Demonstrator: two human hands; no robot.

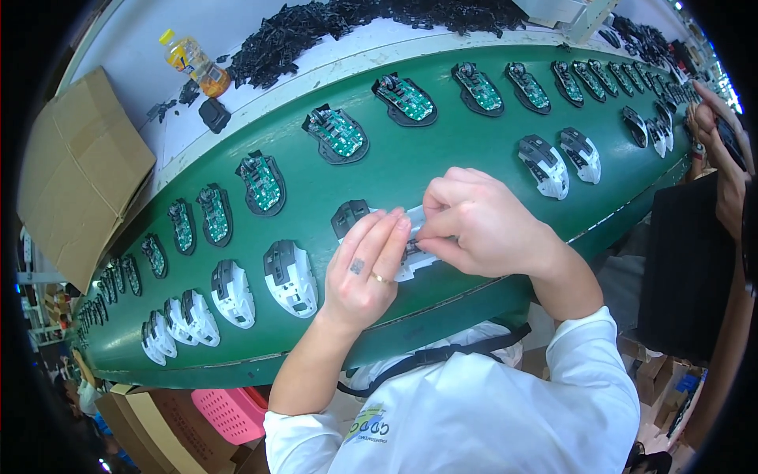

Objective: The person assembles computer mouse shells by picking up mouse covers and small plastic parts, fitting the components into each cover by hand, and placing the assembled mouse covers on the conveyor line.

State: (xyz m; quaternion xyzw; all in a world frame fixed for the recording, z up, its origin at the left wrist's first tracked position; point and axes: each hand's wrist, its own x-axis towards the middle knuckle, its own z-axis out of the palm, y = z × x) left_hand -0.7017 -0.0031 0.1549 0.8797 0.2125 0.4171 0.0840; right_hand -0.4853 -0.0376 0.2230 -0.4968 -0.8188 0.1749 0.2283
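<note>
My left hand (362, 272) is closed on a white mouse shell (406, 273), fingers bent over its left side. Over the shell's inner face, my right hand (485, 227) has its thumb and index finger pinched together. Whatever lies between those fingertips is too small and covered to name. Dark detail shows in the shell beside them, partly hidden by both hands. Just beyond my left fingers, a black mouse cover piece (350, 216) rests on the green belt (450, 154). A black-and-white mouse cover (290, 278) lies to the left of my left hand.
Black mouse bases with green circuit boards (338, 133) line the belt's far side. More mouse covers (543, 166) lie at right. Behind are heaped black parts (288, 47), a drink bottle (195, 65) and cardboard (91, 170). Another person's hand (714, 118) is at far right; a pink basket (230, 415) stands below.
</note>
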